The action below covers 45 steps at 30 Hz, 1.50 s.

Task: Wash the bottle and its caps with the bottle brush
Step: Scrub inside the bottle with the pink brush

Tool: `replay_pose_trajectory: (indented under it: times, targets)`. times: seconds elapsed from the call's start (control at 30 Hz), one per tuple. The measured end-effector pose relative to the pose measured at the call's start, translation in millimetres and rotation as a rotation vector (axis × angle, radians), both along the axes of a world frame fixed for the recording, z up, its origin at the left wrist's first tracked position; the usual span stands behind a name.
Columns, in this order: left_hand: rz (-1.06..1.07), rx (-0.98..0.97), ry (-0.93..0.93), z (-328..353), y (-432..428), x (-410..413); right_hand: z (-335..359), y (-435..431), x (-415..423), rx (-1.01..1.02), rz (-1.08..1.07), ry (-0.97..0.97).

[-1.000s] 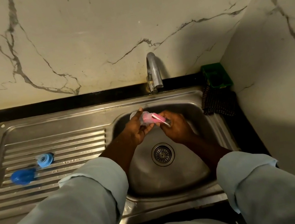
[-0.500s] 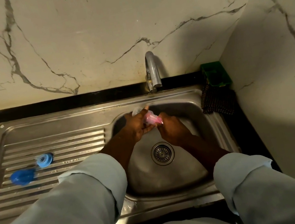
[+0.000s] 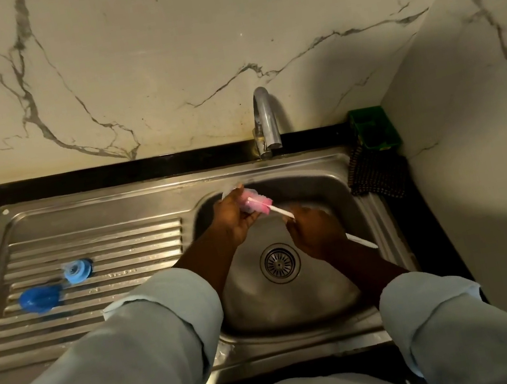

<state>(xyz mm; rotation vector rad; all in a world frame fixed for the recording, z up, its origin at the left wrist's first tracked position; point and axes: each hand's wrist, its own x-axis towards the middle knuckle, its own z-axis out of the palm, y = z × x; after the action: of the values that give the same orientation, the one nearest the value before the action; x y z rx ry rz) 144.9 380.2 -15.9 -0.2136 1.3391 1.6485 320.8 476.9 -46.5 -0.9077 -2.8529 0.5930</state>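
Pink bristles of the bottle brush (image 3: 255, 202) poke from the mouth of the clear bottle (image 3: 240, 199), which my left hand (image 3: 233, 219) grips over the sink basin (image 3: 340, 190). My right hand (image 3: 315, 235) is closed around the brush's white handle, apart from the left. On the ribbed drainboard (image 3: 91, 240) to the left lie a light blue cap (image 3: 77, 272) and a darker blue cap (image 3: 40, 298), just beside each other. Behind the basin stands the tap (image 3: 266, 118).

walls: veined marble (image 3: 186, 51) | counter: black (image 3: 74, 181) | light: dim
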Motion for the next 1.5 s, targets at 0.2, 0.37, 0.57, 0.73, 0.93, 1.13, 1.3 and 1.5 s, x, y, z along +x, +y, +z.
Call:
replay_pose_trajectory:
  times: [0.2, 0.37, 0.57, 0.73, 0.93, 1.13, 1.3, 1.5]
  targets:
    - [-0.283, -0.060, 0.210, -9.6, -5.2, 6.9, 4.3, -5.2, 1.3, -0.043, 0.105, -0.053]
    - [-0.152, -0.011, 0.012, -14.7, -11.4, 1.6, 1.8, -8.3, -1.3, -0.018, 0.104, -0.041]
    - [-0.022, -0.090, -0.041, -2.3, 8.0, -2.9, 17.9, -16.4, -8.8, 0.110, 0.039, -0.153]
    - [0.014, -0.091, 0.008, -9.3, 2.7, -4.0, 24.8, -10.9, -17.8, -0.347, 0.122, -0.026]
    - [0.035, -0.293, 0.152, -10.7, -4.5, -6.8, 24.8, -6.5, -26.4, -0.258, 0.154, -0.030]
    - [0.133, -0.083, -0.138, -0.8, -0.6, -9.2, 22.4, -18.8, -23.0, 0.258, 0.144, -0.212]
    - [0.289, 0.015, -0.268, 5.5, 0.5, -12.3, 37.0, -27.7, -37.1, -0.132, 0.116, -0.101]
    - [0.206, 0.024, -0.186, 0.2, -2.2, -16.7, 44.4, -24.5, -41.5, -1.084, -0.134, -0.042]
